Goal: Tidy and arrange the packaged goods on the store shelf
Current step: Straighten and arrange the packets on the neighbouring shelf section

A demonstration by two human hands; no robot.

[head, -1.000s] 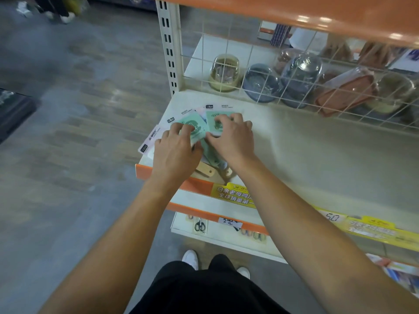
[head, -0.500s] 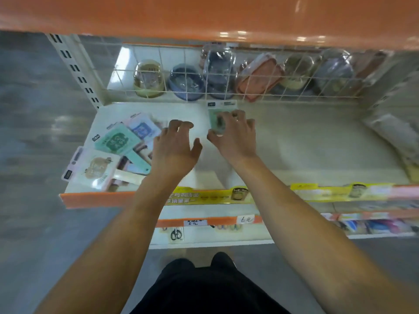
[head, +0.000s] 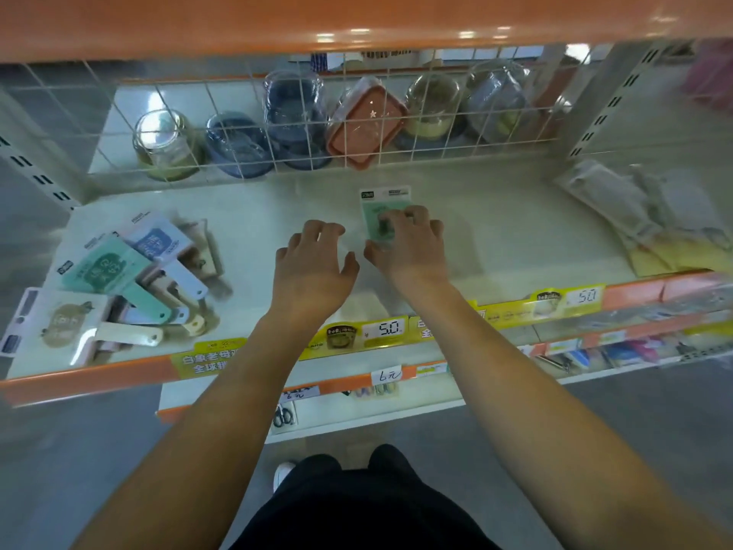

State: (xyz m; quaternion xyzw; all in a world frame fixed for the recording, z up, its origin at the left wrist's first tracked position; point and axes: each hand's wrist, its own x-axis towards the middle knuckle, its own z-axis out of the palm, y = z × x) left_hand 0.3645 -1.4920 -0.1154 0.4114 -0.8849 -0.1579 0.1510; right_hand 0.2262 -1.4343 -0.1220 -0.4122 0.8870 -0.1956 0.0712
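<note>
Your right hand is down on the pale cream shelf board, fingers curled over the lower half of a mint-green carded pack with a white header strip. The pack lies flat near the middle of the shelf, its header pointing toward the white wire grid at the back. The thumb sits at the pack's near left corner, so you appear to be gripping it rather than merely pressing on it.

Your left hand is just beside the right one, palm down, fingers loosely spread and slightly bent, holding nothing. Whether the fingertips touch the board is hard to tell (the picture is blurred there).

Well apart to the left, at the shelf's end, lies an untidy heap of similar carded packs: a mint-green one, a blue-and-white one at the back, and a beige one nearest the edge, overlapping at different angles with their long handle-shaped ends fanned to the right.

At the far right of the shelf rest some clear plastic bags with yellowish contents. Behind the grid stand clear-lidded round containers and a salmon-pink rectangular lidded box, which is tilted. Along the orange front lip runs a yellow price strip reading 5.0.
</note>
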